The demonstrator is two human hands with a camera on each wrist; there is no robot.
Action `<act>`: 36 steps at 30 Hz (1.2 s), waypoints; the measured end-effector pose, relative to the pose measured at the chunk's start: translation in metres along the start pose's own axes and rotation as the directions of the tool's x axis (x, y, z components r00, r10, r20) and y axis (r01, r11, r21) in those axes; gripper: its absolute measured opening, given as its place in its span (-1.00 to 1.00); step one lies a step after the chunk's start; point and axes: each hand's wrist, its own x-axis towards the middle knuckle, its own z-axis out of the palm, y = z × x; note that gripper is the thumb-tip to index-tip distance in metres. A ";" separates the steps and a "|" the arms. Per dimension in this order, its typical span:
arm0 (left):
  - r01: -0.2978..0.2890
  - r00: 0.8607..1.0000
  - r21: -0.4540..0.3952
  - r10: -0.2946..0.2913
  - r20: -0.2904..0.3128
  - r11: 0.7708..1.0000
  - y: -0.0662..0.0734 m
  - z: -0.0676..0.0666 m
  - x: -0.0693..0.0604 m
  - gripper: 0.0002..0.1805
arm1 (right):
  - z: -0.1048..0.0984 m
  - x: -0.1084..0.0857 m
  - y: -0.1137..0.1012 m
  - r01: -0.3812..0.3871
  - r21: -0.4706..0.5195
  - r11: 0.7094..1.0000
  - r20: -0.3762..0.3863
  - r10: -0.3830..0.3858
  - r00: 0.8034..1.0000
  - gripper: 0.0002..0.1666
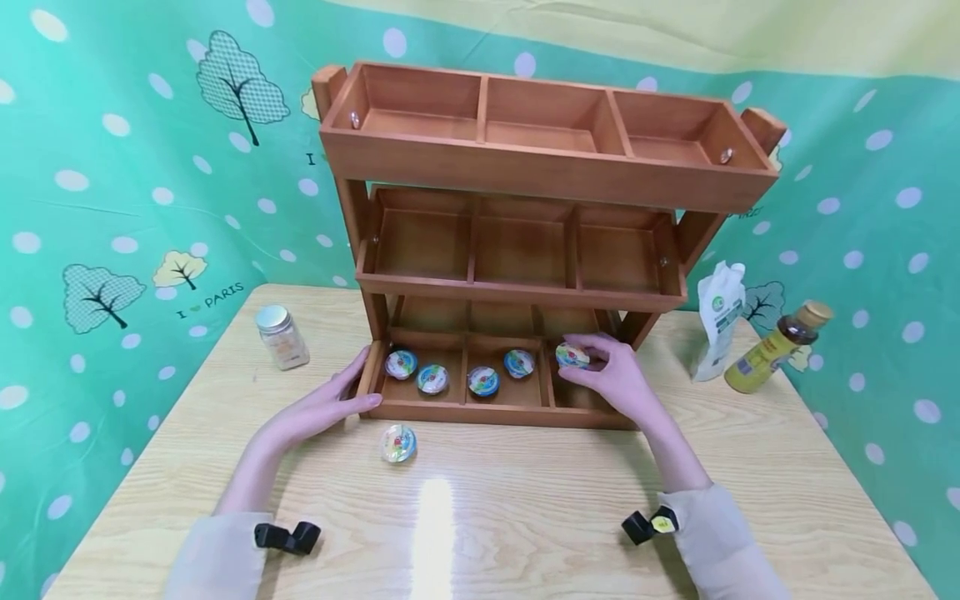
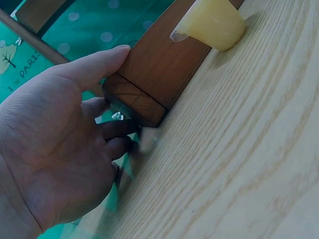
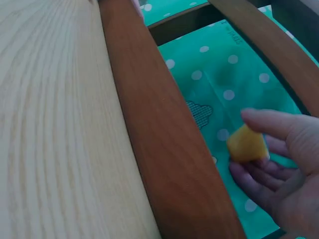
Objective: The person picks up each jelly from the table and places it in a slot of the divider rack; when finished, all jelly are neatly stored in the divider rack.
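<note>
A three-tier wooden rack (image 1: pixel 517 292) stands on the table. My left hand (image 1: pixel 318 408) holds its bottom tier at the left front corner. In the left wrist view, the left thumb lies on the front board and the fingers bend round the side. Over the bottom right compartment, my right hand (image 1: pixel 611 375) pinches a jelly cup (image 1: pixel 572 356) between thumb and fingers. Yellow shows through this cup (image 3: pixel 246 144) in the right wrist view. Two jelly cups (image 1: pixel 432 379) sit in the bottom left compartment and two more jelly cups (image 1: pixel 483 381) in the middle one.
Another jelly cup (image 1: pixel 398 443) stands on the table before the rack, its yellow body (image 2: pixel 214 22) visible in the left wrist view. A silver-lidded jar (image 1: pixel 282 337) stands left. On the right are a white pouch (image 1: pixel 720 321) and a yellow-labelled bottle (image 1: pixel 772 354).
</note>
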 end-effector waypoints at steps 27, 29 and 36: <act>-0.004 1.000 -0.006 0.004 0.004 1.000 0.002 0.000 -0.002 0.02 | 0.016 -0.003 0.014 -0.057 -0.308 0.950 0.126 0.100 0.987 -0.40; -0.003 1.000 -0.005 0.003 0.004 1.000 0.002 0.000 -0.001 0.02 | 0.016 -0.003 0.014 -0.057 -0.303 0.951 0.131 0.101 0.986 -0.37; 0.000 1.000 -0.003 0.000 0.003 1.000 0.002 0.000 -0.001 0.02 | 0.014 -0.002 0.015 -0.039 -0.300 0.953 0.133 0.083 0.988 -0.37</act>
